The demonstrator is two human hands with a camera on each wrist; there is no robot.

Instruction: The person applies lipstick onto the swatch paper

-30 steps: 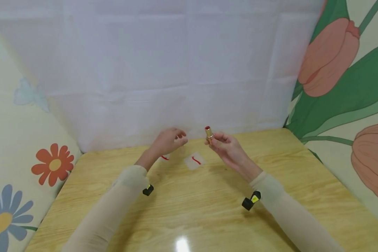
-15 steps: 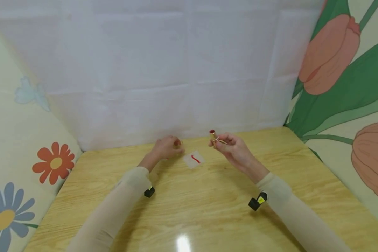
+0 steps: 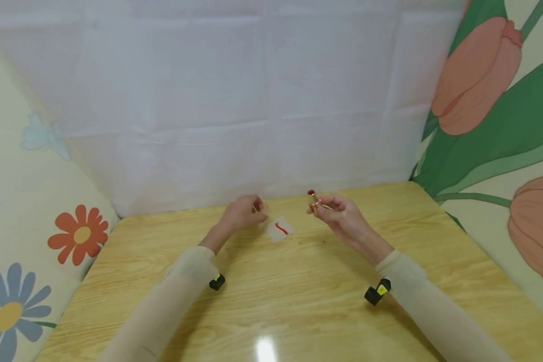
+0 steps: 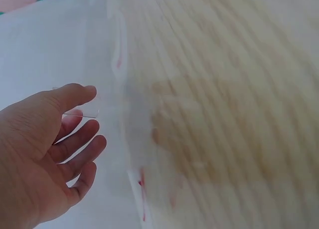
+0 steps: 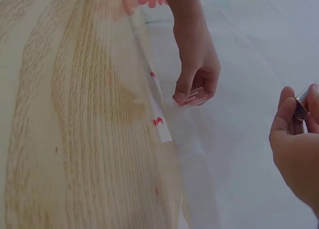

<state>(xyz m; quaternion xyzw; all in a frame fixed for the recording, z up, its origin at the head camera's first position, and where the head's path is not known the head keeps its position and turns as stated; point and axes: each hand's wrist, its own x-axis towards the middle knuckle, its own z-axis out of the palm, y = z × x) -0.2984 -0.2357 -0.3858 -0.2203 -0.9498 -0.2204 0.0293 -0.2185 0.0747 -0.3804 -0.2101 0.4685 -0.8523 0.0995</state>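
Observation:
My right hand (image 3: 346,218) pinches a gold-coloured lipstick (image 3: 312,196), its dark red end pointing up, above the back right of the table. In the right wrist view only part of the lipstick (image 5: 300,109) shows between thumb and fingers. To the left, my left hand (image 3: 242,216) holds a small clear plastic piece, cap-like, between thumb and index finger. Its transparent edge (image 4: 82,115) shows in the left wrist view; its exact shape is hard to make out. Between the hands, a small whitish square (image 3: 275,236) with a red streak lies on the table.
The wood-grain table (image 3: 271,286) meets a white cloth backdrop (image 3: 208,100) just behind the hands. Flower-patterned panels (image 3: 18,191) stand at both sides. Black wrist cameras (image 3: 376,292) hang beneath the sleeves. A tiny red speck (image 3: 324,242) lies right of the square.
My right hand has drifted right and slightly down with the lipstick. The left hand has dropped a little, its fingers closer together, and hides a second red-marked piece seen a second ago.

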